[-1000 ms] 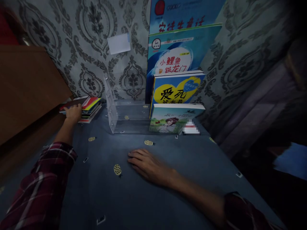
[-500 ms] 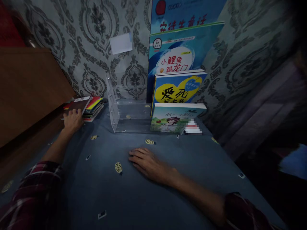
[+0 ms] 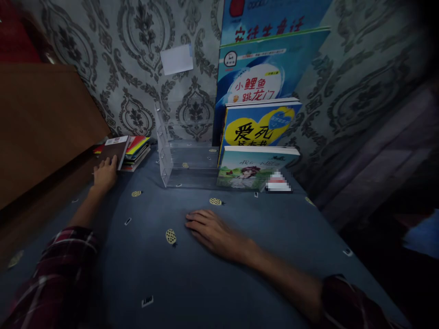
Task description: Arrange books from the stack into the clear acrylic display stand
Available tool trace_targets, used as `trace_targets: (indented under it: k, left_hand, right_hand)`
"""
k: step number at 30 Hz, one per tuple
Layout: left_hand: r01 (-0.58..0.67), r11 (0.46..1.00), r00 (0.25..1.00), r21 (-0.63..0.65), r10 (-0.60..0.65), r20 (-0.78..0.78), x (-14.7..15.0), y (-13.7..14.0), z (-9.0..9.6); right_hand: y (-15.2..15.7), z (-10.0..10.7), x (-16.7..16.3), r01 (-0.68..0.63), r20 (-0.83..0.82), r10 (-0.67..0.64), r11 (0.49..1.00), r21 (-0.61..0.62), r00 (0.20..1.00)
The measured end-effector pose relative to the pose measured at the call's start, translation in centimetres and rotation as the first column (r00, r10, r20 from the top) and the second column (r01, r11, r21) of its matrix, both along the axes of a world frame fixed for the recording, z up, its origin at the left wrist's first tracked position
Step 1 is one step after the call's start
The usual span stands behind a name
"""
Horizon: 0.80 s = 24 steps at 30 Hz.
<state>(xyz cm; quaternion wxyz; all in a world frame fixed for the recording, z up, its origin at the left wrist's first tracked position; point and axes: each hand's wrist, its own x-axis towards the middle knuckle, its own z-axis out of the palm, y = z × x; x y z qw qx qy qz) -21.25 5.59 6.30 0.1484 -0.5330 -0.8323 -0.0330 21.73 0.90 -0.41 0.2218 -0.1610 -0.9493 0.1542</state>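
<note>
At the left, my left hand (image 3: 104, 173) has its fingers over the near edge of a dark book (image 3: 115, 150) with a white label. Its thumb is hidden. That book lies on top of a stack of books (image 3: 137, 153) with red, yellow and pale edges, and its near corner juts past the stack. My right hand (image 3: 210, 232) rests on the blue tablecloth (image 3: 192, 283), palm down, fingers stretched out, holding nothing. Ahead of it stands a clear tiered rack (image 3: 163, 148). A green picture book (image 3: 245, 171) leans in its front right tier.
Behind the green book stand a blue-and-yellow book (image 3: 262, 128) and taller blue books (image 3: 255, 68). The rack is close to the patterned wall (image 3: 137, 59). A brown wooden box or cabinet (image 3: 41, 123) borders the left side. A purple curtain (image 3: 370, 169) hangs at the right.
The dark book has slid a little toward me over the stack, along with my left hand. My right hand stays in place. The view has shifted slightly.
</note>
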Motion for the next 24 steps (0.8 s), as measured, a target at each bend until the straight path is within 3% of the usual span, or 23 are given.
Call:
trace_targets:
  k: [11, 24]
  left_hand:
    - [-0.025, 0.996, 0.997, -0.086, 0.019, -0.071, 2.0, -3.6, -2.4]
    - [-0.087, 0.976, 0.986, -0.202, 0.056, -0.154, 6.1, -7.4, -1.9]
  right_hand:
    - [0.1, -0.1, 0.1, -0.007, 0.002, 0.007, 1.0, 0.008, 1.0]
    - [0.4, -0.7, -0.4, -0.014, 0.003, 0.014, 1.0, 0.025, 1.0]
